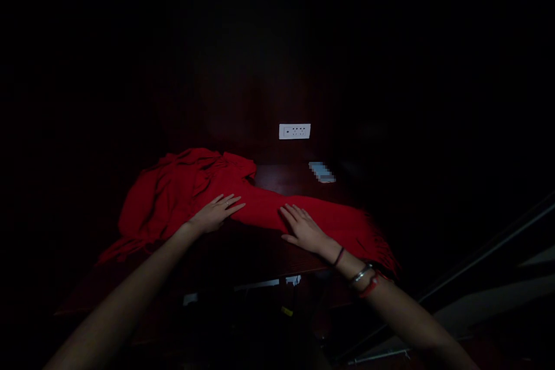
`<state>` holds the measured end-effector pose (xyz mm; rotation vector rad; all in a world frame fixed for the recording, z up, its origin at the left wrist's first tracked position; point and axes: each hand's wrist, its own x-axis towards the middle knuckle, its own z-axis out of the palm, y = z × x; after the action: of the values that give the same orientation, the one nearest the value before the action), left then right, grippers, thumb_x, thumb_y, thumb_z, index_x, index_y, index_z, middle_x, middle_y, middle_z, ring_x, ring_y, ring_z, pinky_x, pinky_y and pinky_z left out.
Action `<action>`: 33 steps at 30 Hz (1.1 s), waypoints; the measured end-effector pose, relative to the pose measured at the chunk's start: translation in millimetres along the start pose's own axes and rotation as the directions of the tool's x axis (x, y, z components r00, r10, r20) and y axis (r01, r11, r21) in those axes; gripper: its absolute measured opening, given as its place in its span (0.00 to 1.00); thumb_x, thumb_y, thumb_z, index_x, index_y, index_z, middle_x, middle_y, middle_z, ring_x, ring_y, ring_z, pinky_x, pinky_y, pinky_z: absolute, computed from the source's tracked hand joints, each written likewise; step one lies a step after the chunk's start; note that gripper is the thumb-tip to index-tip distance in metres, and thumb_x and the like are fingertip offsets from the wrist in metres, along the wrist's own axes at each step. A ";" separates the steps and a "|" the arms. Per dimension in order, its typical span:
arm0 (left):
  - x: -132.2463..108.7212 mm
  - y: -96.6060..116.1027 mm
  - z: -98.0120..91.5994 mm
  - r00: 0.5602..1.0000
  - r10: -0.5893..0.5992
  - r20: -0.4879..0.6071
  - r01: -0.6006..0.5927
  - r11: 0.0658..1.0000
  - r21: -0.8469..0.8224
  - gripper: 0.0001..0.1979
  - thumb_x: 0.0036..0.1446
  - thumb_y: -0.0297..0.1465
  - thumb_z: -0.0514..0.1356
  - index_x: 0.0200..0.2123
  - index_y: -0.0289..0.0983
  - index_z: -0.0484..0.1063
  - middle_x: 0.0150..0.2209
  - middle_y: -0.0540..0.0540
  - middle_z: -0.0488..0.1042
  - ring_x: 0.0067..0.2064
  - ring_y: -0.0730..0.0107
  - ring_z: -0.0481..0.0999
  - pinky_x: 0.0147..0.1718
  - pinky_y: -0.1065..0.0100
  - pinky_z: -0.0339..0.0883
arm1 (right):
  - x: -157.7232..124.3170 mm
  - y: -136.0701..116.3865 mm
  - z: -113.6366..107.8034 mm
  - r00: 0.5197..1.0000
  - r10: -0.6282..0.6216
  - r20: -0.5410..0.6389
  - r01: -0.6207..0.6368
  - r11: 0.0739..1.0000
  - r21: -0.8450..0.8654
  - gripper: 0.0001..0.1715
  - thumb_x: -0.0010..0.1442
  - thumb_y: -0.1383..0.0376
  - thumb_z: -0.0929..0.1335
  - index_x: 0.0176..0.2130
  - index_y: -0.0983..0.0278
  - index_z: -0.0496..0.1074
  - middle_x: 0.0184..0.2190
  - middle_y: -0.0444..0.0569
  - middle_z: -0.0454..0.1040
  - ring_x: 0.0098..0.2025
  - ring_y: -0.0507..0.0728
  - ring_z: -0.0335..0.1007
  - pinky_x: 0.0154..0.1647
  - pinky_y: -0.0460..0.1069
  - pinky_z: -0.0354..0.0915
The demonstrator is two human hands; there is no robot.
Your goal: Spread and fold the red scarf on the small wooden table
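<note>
A red scarf (333, 221) with fringed ends lies across a dark wooden table. Its left part is heaped in loose folds, while the right part is spread out flatter, the fringe at the far right end. My left hand (213, 214) rests with fingers spread on the scarf near the heap, a ring on one finger. On the scarf's flatter stretch lies my right hand (304, 230), palm down and fingers out. Bands and a silver bangle circle my right wrist. Neither hand grips the cloth.
A white wall socket (295, 131) sits behind the table (277, 178). A pixelated phone-like flat object (322, 172) lies at the back right. Below the front edge are a pale strip and a small yellow item (287, 311). The surroundings are very dark.
</note>
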<state>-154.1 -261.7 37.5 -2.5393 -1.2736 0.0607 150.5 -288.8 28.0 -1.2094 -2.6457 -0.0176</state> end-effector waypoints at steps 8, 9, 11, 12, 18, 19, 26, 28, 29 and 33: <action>-1.2 -17.2 22.3 0.950 -0.301 -0.080 0.305 0.951 0.044 0.25 0.49 0.22 0.45 0.52 0.38 0.57 0.48 0.42 0.65 0.50 0.64 0.63 0.49 0.62 0.51 | 73.9 -50.6 39.1 0.998 -0.055 -0.032 0.049 0.983 -0.179 0.26 0.58 0.70 0.55 0.56 0.66 0.49 0.54 0.62 0.54 0.55 0.61 0.50 0.49 0.58 0.53; -2.5 -20.9 19.8 0.950 -0.302 -0.075 0.306 0.950 0.058 0.22 0.50 0.23 0.45 0.50 0.37 0.60 0.45 0.42 0.67 0.47 0.64 0.65 0.49 0.63 0.52 | 78.2 -49.3 39.0 0.998 -0.062 -0.033 0.054 0.979 -0.197 0.26 0.58 0.71 0.53 0.56 0.66 0.49 0.54 0.62 0.55 0.54 0.60 0.51 0.49 0.58 0.53; -5.2 -28.1 11.0 0.953 -0.294 -0.079 0.300 0.951 0.076 0.20 0.51 0.25 0.45 0.47 0.36 0.62 0.42 0.41 0.69 0.44 0.63 0.67 0.47 0.63 0.55 | 83.9 -45.7 37.7 0.997 -0.058 -0.060 0.043 0.976 -0.214 0.27 0.58 0.71 0.54 0.57 0.65 0.48 0.54 0.62 0.54 0.54 0.61 0.51 0.48 0.59 0.53; -6.0 -31.3 5.1 0.954 -0.288 -0.084 0.295 0.952 0.080 0.19 0.51 0.25 0.45 0.47 0.36 0.62 0.42 0.41 0.69 0.44 0.63 0.67 0.46 0.64 0.56 | 85.8 -44.3 37.3 0.996 -0.052 -0.079 0.034 0.976 -0.215 0.28 0.57 0.69 0.56 0.57 0.65 0.46 0.54 0.62 0.53 0.54 0.62 0.51 0.48 0.59 0.53; -4.3 -48.9 -37.5 0.958 -0.274 -0.085 0.276 0.961 0.017 0.20 0.49 0.22 0.45 0.45 0.39 0.62 0.47 0.44 0.64 0.41 0.66 0.68 0.40 0.66 0.60 | 91.6 -43.6 33.1 0.998 -0.023 -0.062 0.015 0.990 -0.140 0.28 0.56 0.73 0.55 0.57 0.68 0.48 0.53 0.62 0.56 0.52 0.60 0.55 0.47 0.55 0.57; -4.7 -52.7 -44.7 0.960 -0.262 -0.100 0.259 0.965 -0.034 0.18 0.50 0.22 0.45 0.44 0.38 0.63 0.46 0.44 0.65 0.41 0.67 0.68 0.41 0.67 0.60 | 92.0 -42.2 28.0 0.998 -0.019 -0.056 0.015 0.997 -0.080 0.28 0.56 0.74 0.55 0.56 0.69 0.50 0.52 0.61 0.58 0.51 0.59 0.57 0.46 0.53 0.58; -12.2 -74.3 -112.8 0.888 -0.351 -0.296 0.213 0.886 -0.413 0.17 0.55 0.37 0.45 0.40 0.33 0.64 0.39 0.45 0.70 0.40 0.69 0.68 0.40 0.68 0.61 | 89.3 1.4 -66.9 0.984 -0.172 -0.036 0.159 0.785 0.599 0.23 0.50 0.68 0.64 0.48 0.67 0.63 0.46 0.50 0.67 0.46 0.56 0.63 0.48 0.50 0.58; -9.5 -74.6 -131.9 0.858 -0.426 -0.287 0.215 0.806 -0.552 0.21 0.54 0.39 0.45 0.46 0.32 0.60 0.40 0.44 0.70 0.39 0.69 0.69 0.38 0.70 0.63 | 88.9 17.1 -93.5 0.968 -0.240 0.070 0.091 0.600 0.795 0.24 0.49 0.65 0.65 0.47 0.66 0.63 0.45 0.49 0.68 0.44 0.55 0.64 0.46 0.51 0.60; -7.2 -74.5 -137.7 0.852 -0.453 -0.264 0.224 0.769 -0.598 0.23 0.54 0.40 0.45 0.49 0.32 0.57 0.40 0.44 0.70 0.39 0.68 0.69 0.36 0.71 0.63 | 89.8 23.9 -101.8 0.958 -0.262 0.114 0.039 0.513 0.858 0.25 0.49 0.64 0.65 0.48 0.66 0.63 0.44 0.49 0.69 0.43 0.55 0.65 0.45 0.51 0.62; -1.9 -77.9 -119.6 0.878 -0.462 -0.127 0.313 0.755 -0.576 0.24 0.51 0.40 0.48 0.47 0.31 0.61 0.42 0.43 0.69 0.39 0.68 0.69 0.35 0.72 0.63 | 104.3 39.9 -92.2 0.921 -0.268 0.282 -0.149 0.427 0.892 0.29 0.47 0.64 0.67 0.50 0.66 0.61 0.41 0.49 0.70 0.40 0.54 0.68 0.42 0.50 0.63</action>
<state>-195.4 -248.9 173.4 -2.4991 -1.8843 -0.8186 133.3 -194.7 136.7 -0.7106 -2.2633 1.6010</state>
